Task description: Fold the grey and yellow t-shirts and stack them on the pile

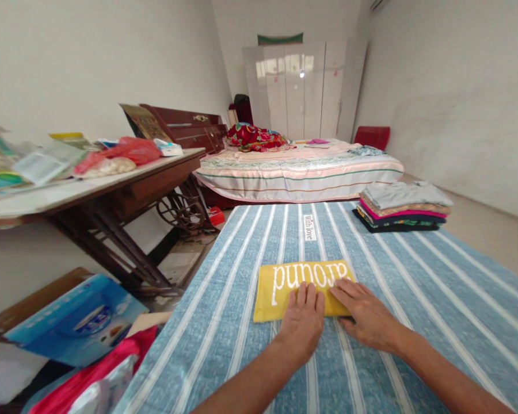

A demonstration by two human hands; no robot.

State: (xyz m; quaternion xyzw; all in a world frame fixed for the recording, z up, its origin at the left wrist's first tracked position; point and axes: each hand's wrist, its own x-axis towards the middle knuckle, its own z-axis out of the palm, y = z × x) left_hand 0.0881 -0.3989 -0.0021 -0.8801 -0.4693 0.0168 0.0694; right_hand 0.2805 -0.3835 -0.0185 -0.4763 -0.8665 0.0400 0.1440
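A folded yellow garment (270, 296) lies flat on the blue-and-white striped cloth (224, 299), its white word "around" upside down from where I look. My left hand (303, 322) rests on the garment's near middle, fingers stretched out over the lettering. On the right part of it lies my right hand (365, 313), its fingers extended across the top and the thumb by the near edge. Part of the garment is hidden under both hands. Farther right sits a stack of folded clothes (403, 206), with a grey piece on top.
A bed (302, 172) with a red floral bundle (256, 138) stands beyond the striped surface. Left is a sewing machine table (164, 167) carrying a red plastic bag (129, 150) and other items. Below it are a blue box (82, 322) and pink fabric (95, 368). A wardrobe (296, 92) stands behind.
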